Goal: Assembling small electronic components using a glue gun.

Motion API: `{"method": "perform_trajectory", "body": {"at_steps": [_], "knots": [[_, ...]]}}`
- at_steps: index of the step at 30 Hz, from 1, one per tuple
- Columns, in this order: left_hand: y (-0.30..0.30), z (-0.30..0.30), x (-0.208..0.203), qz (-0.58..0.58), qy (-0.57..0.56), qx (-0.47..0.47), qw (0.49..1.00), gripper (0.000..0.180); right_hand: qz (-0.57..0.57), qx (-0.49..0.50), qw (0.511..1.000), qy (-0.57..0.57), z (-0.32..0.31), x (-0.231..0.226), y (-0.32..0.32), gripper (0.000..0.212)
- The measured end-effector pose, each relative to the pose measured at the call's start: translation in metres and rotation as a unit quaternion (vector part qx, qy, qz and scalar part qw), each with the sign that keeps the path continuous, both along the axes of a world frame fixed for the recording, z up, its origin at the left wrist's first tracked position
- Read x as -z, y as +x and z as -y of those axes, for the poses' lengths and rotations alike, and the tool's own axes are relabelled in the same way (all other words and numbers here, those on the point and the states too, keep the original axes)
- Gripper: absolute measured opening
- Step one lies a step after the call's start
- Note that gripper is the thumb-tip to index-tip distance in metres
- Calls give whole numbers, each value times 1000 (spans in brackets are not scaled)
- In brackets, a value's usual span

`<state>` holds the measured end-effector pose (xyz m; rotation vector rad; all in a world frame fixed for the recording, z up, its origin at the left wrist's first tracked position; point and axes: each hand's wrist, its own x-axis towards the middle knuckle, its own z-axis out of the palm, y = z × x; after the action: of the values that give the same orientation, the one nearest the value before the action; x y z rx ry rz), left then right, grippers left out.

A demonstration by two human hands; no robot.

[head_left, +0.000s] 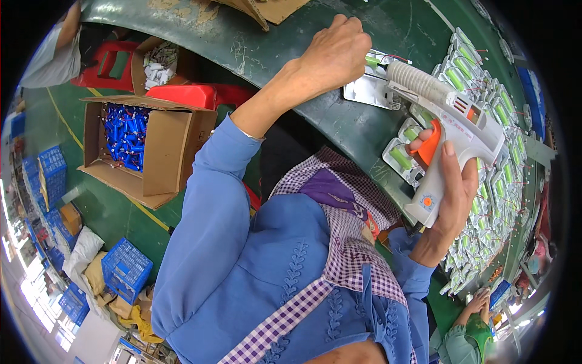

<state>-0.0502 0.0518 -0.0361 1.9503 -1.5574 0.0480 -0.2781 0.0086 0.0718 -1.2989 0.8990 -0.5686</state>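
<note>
The right grip (454,197) is wrapped around one white glue gun (476,127), its fingers at the single orange trigger (433,142). The left grip (336,51) is curled narrow, knuckles up; its fingertips are hidden, so I cannot tell whether it holds anything.

Largest is one green desk (273,42), its surface scratched and worn. On its right side lies one broad pile of white cases (503,182), many with green cells in them, too many to count. At least three blue crates (127,270) stand off to the left. Nearer the desk is one open cardboard box (197,139) full of blue cells (124,136), also beyond counting. Behind it are two red plastic seats (185,94) and a second, smaller box (138,70) with white pieces (159,74) inside.

Down in size, three white cases (400,159) with green cells lie in a short row near the desk's edge, left of the gun's handle. One more white case (370,91) sits on the desk just below the left grip, under the gun's front end. Smallest, one green cell (371,62) shows at that case, beside the dark nozzle tip (382,66).
</note>
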Motion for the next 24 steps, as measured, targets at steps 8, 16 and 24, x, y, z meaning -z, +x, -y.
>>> {"method": "perform_trajectory", "body": {"at_steps": [8, 16, 24], "knots": [[0, -1, 3, 0, -3, -9, 1000, 14, -22, -8, 999, -25, 3, 3, 11, 32], [-1, -1, 4, 0, -16, -13, 1000, 15, -27, -23, 999, -40, 7, 5, 16, 29], [-1, 0, 5, 0, -21, -17, 1000, 15, -22, -36, 998, -39, 4, 3, 7, 32]]}}
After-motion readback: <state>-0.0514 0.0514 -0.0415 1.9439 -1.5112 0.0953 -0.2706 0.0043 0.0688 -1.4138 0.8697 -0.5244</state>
